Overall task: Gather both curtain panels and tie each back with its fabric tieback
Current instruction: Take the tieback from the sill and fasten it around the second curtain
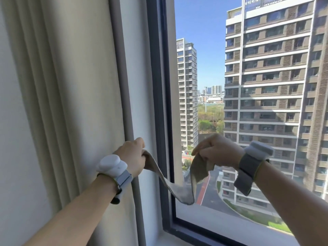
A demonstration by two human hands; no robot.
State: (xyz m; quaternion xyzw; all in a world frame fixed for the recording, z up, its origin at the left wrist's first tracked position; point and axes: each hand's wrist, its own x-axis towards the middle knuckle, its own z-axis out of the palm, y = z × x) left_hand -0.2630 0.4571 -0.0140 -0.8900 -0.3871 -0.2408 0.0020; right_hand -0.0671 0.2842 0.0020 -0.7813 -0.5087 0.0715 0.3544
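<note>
Both hands grip a fabric tieback (pixel 179 183) at a high-rise window: left hand (pixel 132 155) closed on one end beside the cream curtain panel (pixel 74 103), right hand (pixel 218 150) pinching the other end before the glass. Between them the strip sags in a loop, near the dark window frame (pixel 159 103).
</note>
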